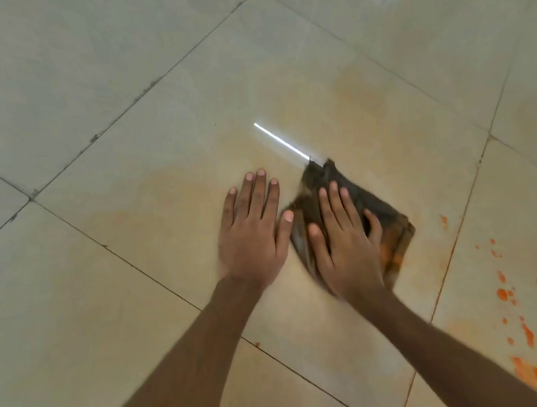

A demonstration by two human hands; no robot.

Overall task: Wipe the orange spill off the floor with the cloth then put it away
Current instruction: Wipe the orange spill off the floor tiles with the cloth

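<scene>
A head-worn view looks down at a pale tiled floor [111, 87]. Both bare forearms enter from the near edge and are cut off there, so nothing more of the person shows. A dark brown cloth [391, 222], folded to a rough diamond, lies on the central tile; most of its middle is hidden under the right hand [346, 244], and its near edge is blurred, so the folds are hard to make out. Its right corner shows orange staining. The right hand lies flat on the cloth, palm down, fingers straight and slightly spread, pressing it to the floor rather than gripping it. The left hand [252, 235] lies flat on the bare tile just left of the cloth, fingers straight and close together, thumb tip at the cloth's left edge. The orange spill [526, 334] sits as bright drops and streaks on the near right tile, well apart from the cloth, partly cut off by the frame's corner. A faint orange film [144, 198] clouds the central tile. A thin white light reflection [281, 142] ends at the cloth's far tip.
</scene>
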